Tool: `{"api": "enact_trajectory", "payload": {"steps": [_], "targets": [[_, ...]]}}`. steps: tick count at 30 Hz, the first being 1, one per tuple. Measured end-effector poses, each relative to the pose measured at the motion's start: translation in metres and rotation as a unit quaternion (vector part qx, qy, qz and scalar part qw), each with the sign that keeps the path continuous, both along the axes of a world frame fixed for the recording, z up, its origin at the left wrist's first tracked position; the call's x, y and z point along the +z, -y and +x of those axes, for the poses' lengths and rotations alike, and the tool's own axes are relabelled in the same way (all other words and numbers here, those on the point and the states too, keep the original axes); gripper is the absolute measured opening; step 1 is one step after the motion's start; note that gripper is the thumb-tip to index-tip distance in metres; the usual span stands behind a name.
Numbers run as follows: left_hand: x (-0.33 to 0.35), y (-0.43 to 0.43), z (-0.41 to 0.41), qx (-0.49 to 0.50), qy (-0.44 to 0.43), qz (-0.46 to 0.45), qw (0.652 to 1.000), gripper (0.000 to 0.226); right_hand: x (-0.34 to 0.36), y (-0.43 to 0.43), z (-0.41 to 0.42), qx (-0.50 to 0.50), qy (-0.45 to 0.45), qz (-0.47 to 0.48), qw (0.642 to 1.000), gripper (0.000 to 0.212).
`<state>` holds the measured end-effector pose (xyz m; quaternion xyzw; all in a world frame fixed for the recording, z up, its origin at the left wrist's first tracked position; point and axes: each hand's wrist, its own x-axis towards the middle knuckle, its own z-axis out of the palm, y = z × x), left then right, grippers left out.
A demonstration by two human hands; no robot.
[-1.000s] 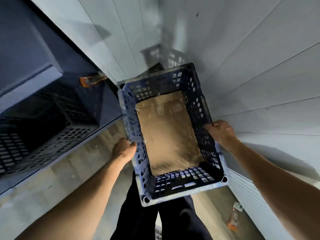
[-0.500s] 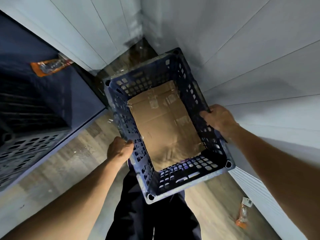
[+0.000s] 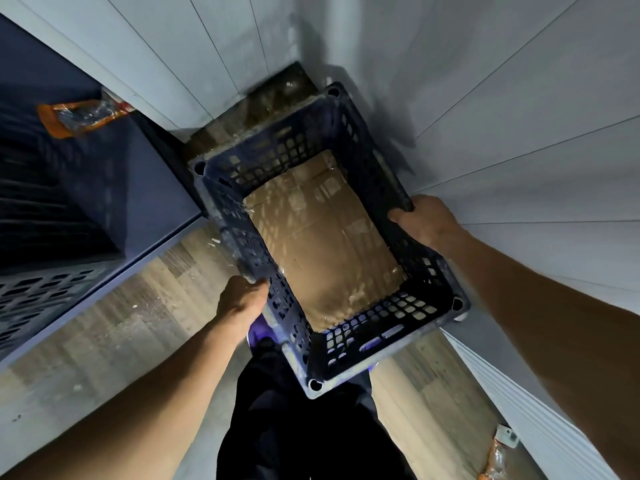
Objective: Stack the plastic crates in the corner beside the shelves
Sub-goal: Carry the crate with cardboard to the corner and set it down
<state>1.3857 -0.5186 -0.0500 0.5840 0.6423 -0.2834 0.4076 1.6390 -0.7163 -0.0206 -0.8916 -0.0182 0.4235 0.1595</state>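
A view from a head-worn camera, looking steeply down into the corner of a room. A person holds one dark blue plastic crate (image 3: pixel 325 237) in the air with both bare hands, above a wood-patterned floor (image 3: pixel 114 323). The left hand (image 3: pixel 242 299) is closed around the rim of the crate's left long wall; the right hand (image 3: pixel 427 221) is closed around the rim of the right long wall, fingers curled over the edge. Both grips look firm.

The crate is open side up, with slotted walls and a sheet of brown cardboard (image 3: pixel 322 237) lying flat on its bottom. Its long axis runs away from the person toward the corner — the far short end points at the place where two pale panelled walls (image 3: pixel 519 98) meet, the near short end sits over the person's dark trousers (image 3: pixel 294 427). It leans a little, the far end angled to the right.

Dark shelves (image 3: pixel 86 202) stand to the left, holding another slotted crate (image 3: pixel 41 299) at the lower left and an orange packet (image 3: pixel 79 114) further back. A second orange packet (image 3: pixel 493 460) lies on the floor by the right wall.

As for progress, the patch of floor in the corner looks bare — no crate appears there yet, so this one seems to be the first of the stack. It has yet to be set down, and any others would follow on top.
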Motion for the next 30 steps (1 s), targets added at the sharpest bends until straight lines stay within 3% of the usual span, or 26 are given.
{"api": "enact_trajectory", "payload": {"steps": [5,9,12,15,19,26,30], "targets": [[-0.016,0.013,0.005,0.025,0.034,-0.051,0.998,0.060,-0.003,-0.007,0.006,0.017,0.007,0.017,1.000,0.048],[-0.011,0.024,0.006,0.000,0.020,-0.049,0.999,0.061,0.006,-0.024,-0.007,0.093,0.045,0.028,0.994,0.045],[-0.006,0.030,0.009,-0.049,0.005,-0.040,0.998,0.055,0.005,-0.030,-0.022,0.130,-0.006,0.013,0.991,0.040],[0.005,0.030,0.020,-0.137,0.005,0.026,0.990,0.051,0.003,-0.025,-0.030,0.110,-0.034,0.014,0.993,0.044],[0.023,0.032,0.038,-0.226,0.007,0.031,0.974,0.045,0.006,-0.007,-0.036,0.083,-0.049,0.017,0.995,0.047],[0.008,0.020,0.038,-0.221,0.025,0.009,0.975,0.051,0.014,0.035,-0.039,0.041,-0.040,-0.004,0.998,0.033],[0.039,0.030,0.037,-0.268,-0.004,-0.006,0.964,0.050,0.017,0.056,-0.046,0.003,-0.051,-0.011,0.999,0.033]]}}
